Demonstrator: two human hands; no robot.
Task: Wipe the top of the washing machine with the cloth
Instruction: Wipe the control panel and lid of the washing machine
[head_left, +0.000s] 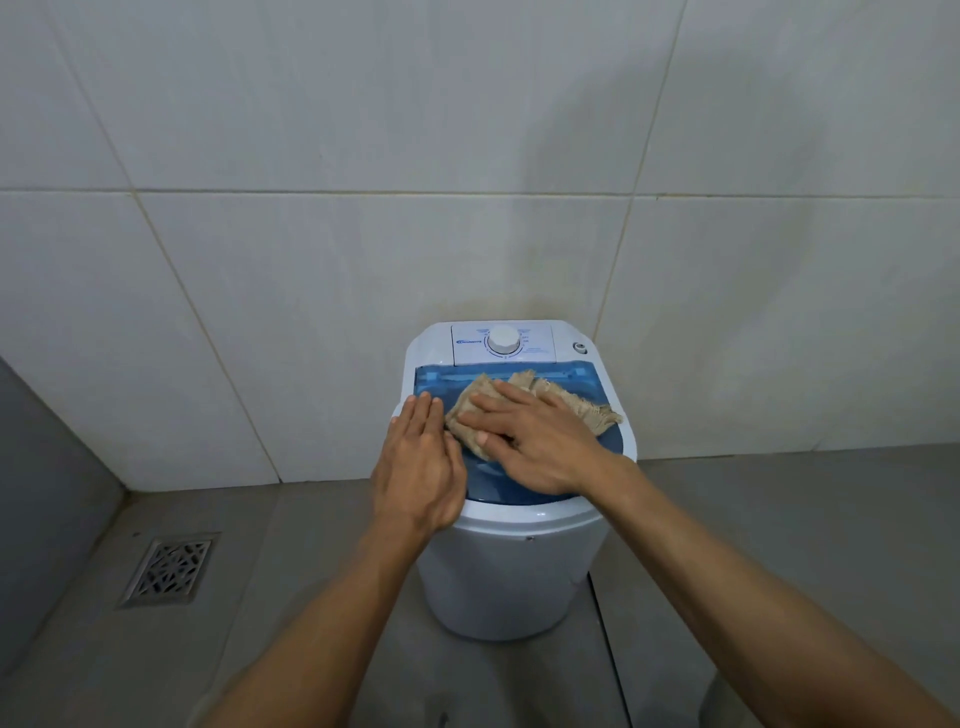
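A small white washing machine (511, 571) stands against the tiled wall, with a blue see-through lid (587, 382) on top and a white dial (503, 340) on its back panel. A beige frayed cloth (569, 402) lies spread across the lid. My right hand (530, 436) lies flat on the cloth with straight fingers, pressing it to the lid. My left hand (420, 462) rests flat on the left edge of the lid, fingers straight, just touching the cloth's left end.
Pale wall tiles (363, 260) rise right behind the machine. A metal floor drain (169, 570) sits in the grey floor at the left. A dark gap or seam (605, 639) runs along the floor right of the machine.
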